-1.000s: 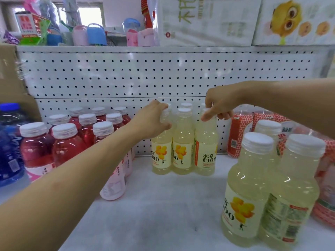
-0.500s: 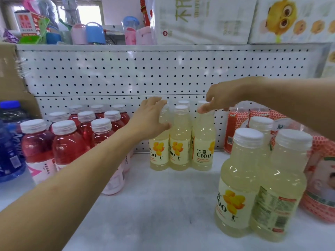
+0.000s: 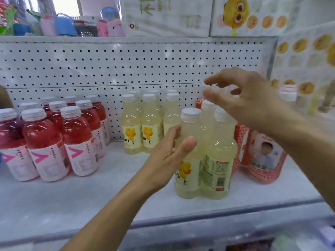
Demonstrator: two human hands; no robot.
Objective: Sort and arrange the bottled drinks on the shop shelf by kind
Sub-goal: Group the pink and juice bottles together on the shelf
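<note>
White shop shelf. Both hands had left the back row of yellow bottles for three stray yellow bottles at the front right. The left hand was open beside one and the right hand was open above the caps, gripping nothing. These likely join the row next.

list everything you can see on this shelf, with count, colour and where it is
red bottles: about nine, red drink, white caps, pink labels; shelf left
back yellow bottles: six, pale yellow, white caps; by the pegboard, centre
front yellow bottles: three, pale yellow; front, right of centre
red-and-white packs: count unclear; far right
shelf: one, white
pegboard: one, white; back wall
white boxes: at least two, one with a yellow cartoon; upper shelf
pink and blue containers: several; upper shelf, left
left hand: fingers straight, at the left side of the front yellow bottles
right hand: above the front yellow bottles, holds nothing
</note>
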